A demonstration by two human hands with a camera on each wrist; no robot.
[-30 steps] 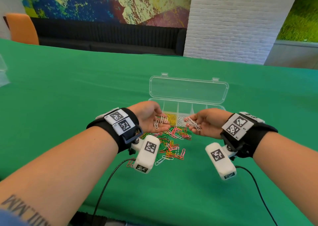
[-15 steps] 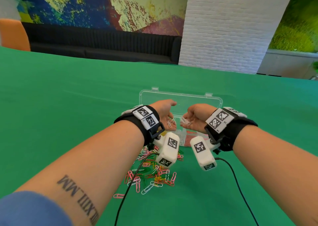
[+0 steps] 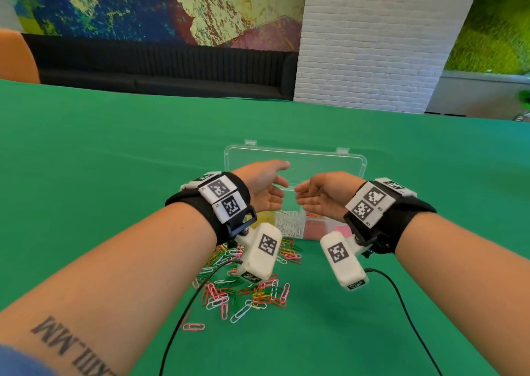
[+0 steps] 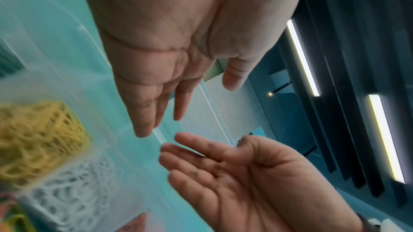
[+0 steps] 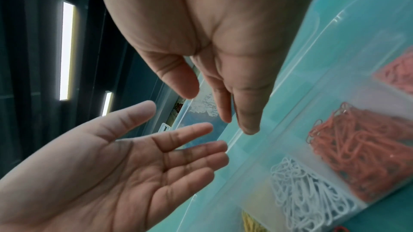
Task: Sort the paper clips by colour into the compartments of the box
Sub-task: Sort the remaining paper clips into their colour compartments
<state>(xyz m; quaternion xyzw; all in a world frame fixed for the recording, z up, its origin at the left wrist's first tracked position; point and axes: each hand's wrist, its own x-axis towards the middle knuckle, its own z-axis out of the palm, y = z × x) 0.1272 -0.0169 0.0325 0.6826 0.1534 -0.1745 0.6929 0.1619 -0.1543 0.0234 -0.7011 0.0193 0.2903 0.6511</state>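
Both palms now without clips (image 3: pixel 289 222)

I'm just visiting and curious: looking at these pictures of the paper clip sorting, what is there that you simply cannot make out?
- Head view: the left hand and right hand cover much of the box, so its compartments cannot be counted.
- Head view: the wrist cameras hide part of the loose clip pile.
- Left wrist view: the yellow clips are blurred.
- Right wrist view: the picture's edge cuts off the pink clips.
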